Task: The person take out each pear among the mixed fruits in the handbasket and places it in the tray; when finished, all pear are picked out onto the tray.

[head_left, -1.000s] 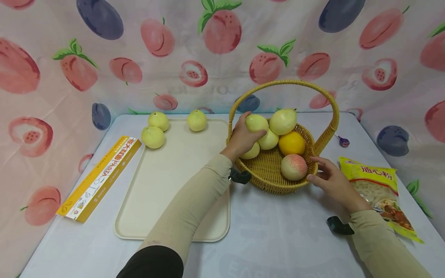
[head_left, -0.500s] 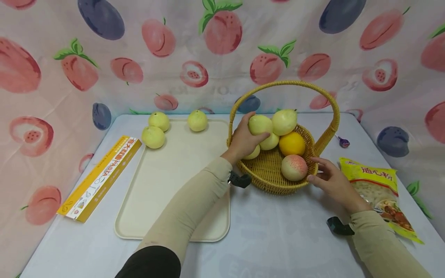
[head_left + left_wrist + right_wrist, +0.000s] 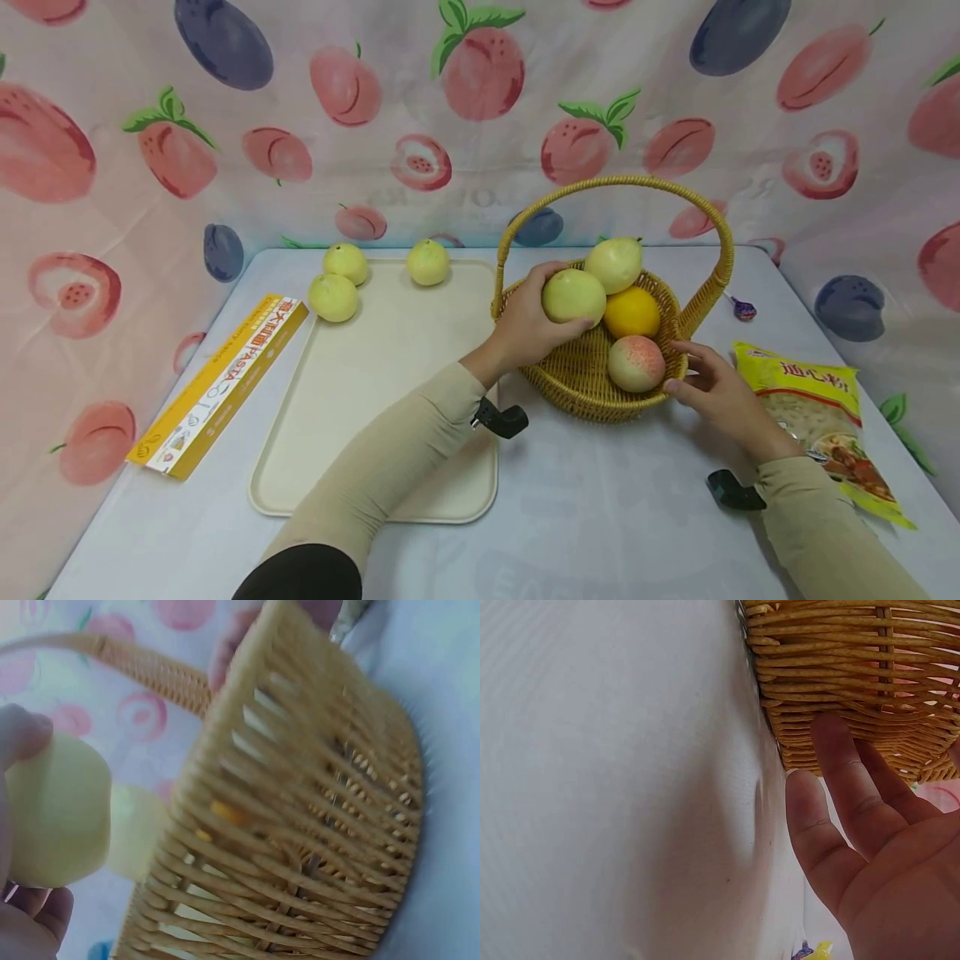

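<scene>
A pale green round fruit (image 3: 573,298) is in my left hand (image 3: 528,321), thumb on the near side and fingers behind. It is raised above the left part of the wicker basket (image 3: 577,404); in the left wrist view the same fruit (image 3: 60,814) shows beside the rim, apart from it. My right hand (image 3: 723,396) holds the basket's right rim, with several fingers (image 3: 847,769) against the outer wall in the right wrist view. Inside the basket sit another pale green fruit (image 3: 615,264), an orange (image 3: 632,312) and a peach (image 3: 636,364). My left hand hides the basket's left side.
Left of the basket lies a cream tray (image 3: 375,400) with several pale green fruits (image 3: 333,297) at its far edge. A yellow pasta box (image 3: 217,387) lies farther left. On the right are a pasta bag (image 3: 813,421) and a lollipop (image 3: 744,310). The basket's handle (image 3: 615,180) arches overhead.
My left hand has lifted the pale green fruit off the others and brought it up and nearer to me. My right hand has stayed on the basket rim.
</scene>
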### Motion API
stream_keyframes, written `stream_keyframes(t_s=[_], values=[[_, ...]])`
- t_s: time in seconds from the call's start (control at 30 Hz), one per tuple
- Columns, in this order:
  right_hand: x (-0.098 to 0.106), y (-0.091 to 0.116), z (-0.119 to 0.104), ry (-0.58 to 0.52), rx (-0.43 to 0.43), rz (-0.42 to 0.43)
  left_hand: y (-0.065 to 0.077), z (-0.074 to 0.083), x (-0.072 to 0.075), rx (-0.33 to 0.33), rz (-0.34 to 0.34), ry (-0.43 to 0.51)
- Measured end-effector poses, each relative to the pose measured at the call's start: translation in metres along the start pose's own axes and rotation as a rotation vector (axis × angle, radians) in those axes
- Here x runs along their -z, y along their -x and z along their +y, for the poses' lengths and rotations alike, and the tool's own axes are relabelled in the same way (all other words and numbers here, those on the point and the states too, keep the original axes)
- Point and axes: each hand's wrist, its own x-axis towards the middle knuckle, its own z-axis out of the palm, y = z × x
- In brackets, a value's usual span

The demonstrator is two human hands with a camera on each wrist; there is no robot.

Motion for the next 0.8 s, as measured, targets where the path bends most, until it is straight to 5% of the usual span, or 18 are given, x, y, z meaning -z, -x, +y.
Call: stream_keyframes(t_s=[0.47, 0.8], values=[[0.0, 0.001, -0.001, 0.0, 0.002, -0.001, 0.036, 0.015, 0.015, -0.131, -0.009, -0.065], [0.001, 0.0, 0.001, -0.004, 0.046, 0.005, 0.057, 0.014, 0.033, -0.062, 0.049, -0.155]])
